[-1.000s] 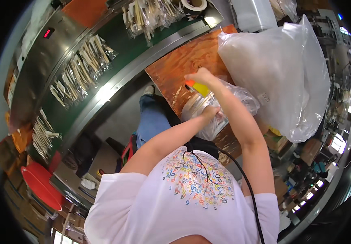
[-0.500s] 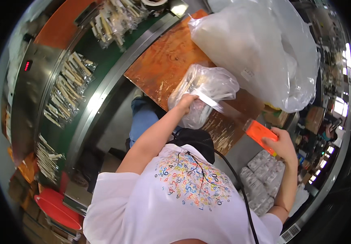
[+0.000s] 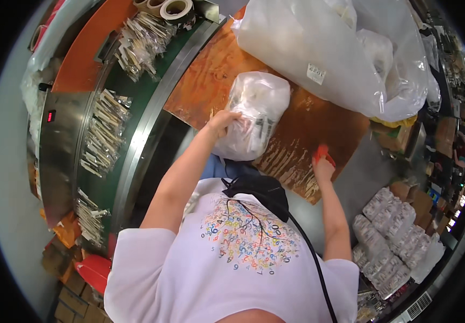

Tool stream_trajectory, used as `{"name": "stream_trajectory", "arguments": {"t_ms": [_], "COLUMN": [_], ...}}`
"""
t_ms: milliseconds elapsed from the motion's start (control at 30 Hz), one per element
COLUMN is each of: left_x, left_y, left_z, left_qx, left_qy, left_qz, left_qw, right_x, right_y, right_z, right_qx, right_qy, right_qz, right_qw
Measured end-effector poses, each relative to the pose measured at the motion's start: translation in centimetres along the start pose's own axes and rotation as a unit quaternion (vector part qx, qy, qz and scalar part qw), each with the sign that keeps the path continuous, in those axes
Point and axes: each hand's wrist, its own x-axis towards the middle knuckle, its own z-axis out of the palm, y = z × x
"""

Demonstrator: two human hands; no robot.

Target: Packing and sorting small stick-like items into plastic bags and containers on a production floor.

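My left hand [image 3: 223,124] grips the left side of a clear plastic bag [image 3: 259,97], its fingers closed on the film. The bag lies on the worn wooden tabletop [image 3: 292,156] in front of me. It is bunched into a rounded bundle, and what it holds shows only dimly through the plastic. Over to the right, by the table's right edge, my right hand [image 3: 324,166] is closed around an orange tape dispenser [image 3: 325,152], mostly hidden by the hand.
A big translucent plastic sack [image 3: 324,48] covers the table's far right. On the left runs a green conveyor belt [image 3: 135,102] with several groups of wrapped sticks [image 3: 106,132]. Tape rolls [image 3: 177,9] sit beyond it. Wrapped packs [image 3: 389,231] are stacked at right.
The tape strip stretched between the bag and the dispenser is no longer seen. My right hand has moved in over the table with the dispenser. The bag now looks more compact.
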Motion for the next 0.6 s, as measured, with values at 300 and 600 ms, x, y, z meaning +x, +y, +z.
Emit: {"name": "stream_trajectory", "arguments": {"t_ms": [300, 600], "left_x": [-0.7, -0.9], "left_y": [-1.4, -9.0], "left_z": [-4.4, 3.4], "left_qx": [0.548, 0.476], "left_qy": [0.317, 0.188], "left_qz": [0.329, 0.283], "left_qw": [0.7, 0.811], "right_x": [-0.3, -1.5], "right_y": [-18.5, -19.2], "right_z": [-2.5, -0.2], "right_qx": [0.526, 0.422], "right_qy": [0.045, -0.102], "right_qz": [-0.039, -0.01], "right_qw": [0.848, 0.901]}}
